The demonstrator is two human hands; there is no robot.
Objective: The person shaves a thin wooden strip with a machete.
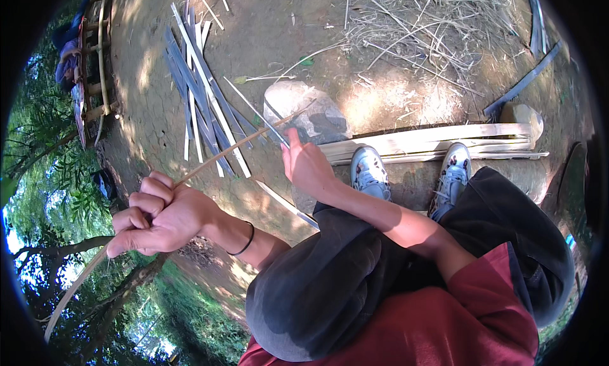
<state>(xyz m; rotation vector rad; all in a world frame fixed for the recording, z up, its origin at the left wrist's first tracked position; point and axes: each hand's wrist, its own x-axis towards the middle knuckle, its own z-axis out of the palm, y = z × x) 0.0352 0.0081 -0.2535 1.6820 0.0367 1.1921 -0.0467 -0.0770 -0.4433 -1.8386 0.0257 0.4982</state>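
Observation:
A long, thin strip of bamboo or wood [219, 158] runs through my left hand [162, 217], whose fingers are wrapped around it. One end curves away to the lower left; the other slants up to the right, over a pale stone. My right hand [307, 166] is closed on a knife with a narrow blade [274, 130], its handle mostly hidden by the fingers. Blade and strip cross just beyond my right fingertips; whether they touch, I cannot tell. My right forearm passes over my raised knee.
Dark and pale split strips [200, 90] lie piled on the ground ahead. The pale stone [304, 109] sits before my feet, beside a bundle of light slats [431, 140]. Shavings [425, 36] cover the far right. A person [68, 61] is by a bamboo frame [101, 55] at far left.

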